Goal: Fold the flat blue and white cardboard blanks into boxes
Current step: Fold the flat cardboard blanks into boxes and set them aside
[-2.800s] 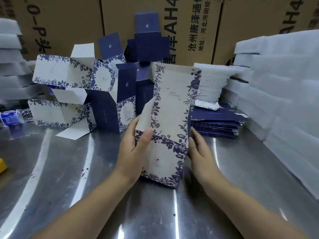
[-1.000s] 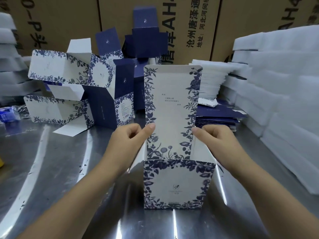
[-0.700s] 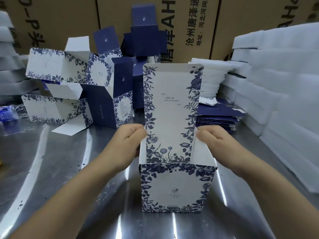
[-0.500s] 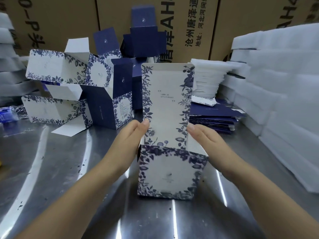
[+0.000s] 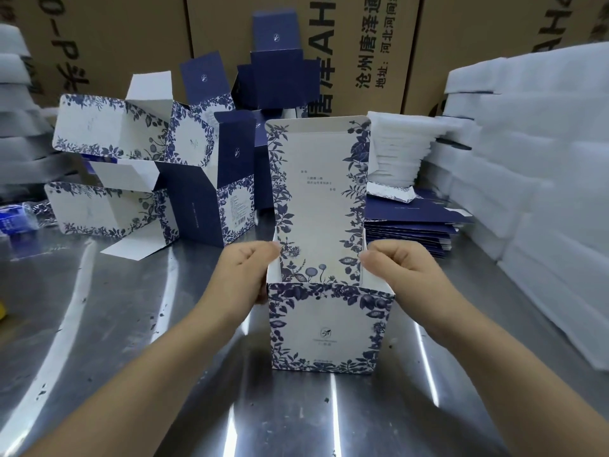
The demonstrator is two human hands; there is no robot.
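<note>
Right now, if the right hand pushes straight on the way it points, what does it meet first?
The right side flap of the box, which the right hand pinches; just beyond it, the upright lid. Depth is hard to judge.

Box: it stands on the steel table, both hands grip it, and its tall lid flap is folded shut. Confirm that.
One thing is wrong: the lid flap is not folded shut, it stands upright and open, as the head view shows. The box does stand on the steel table, and the left hand and right hand grip it.
</note>
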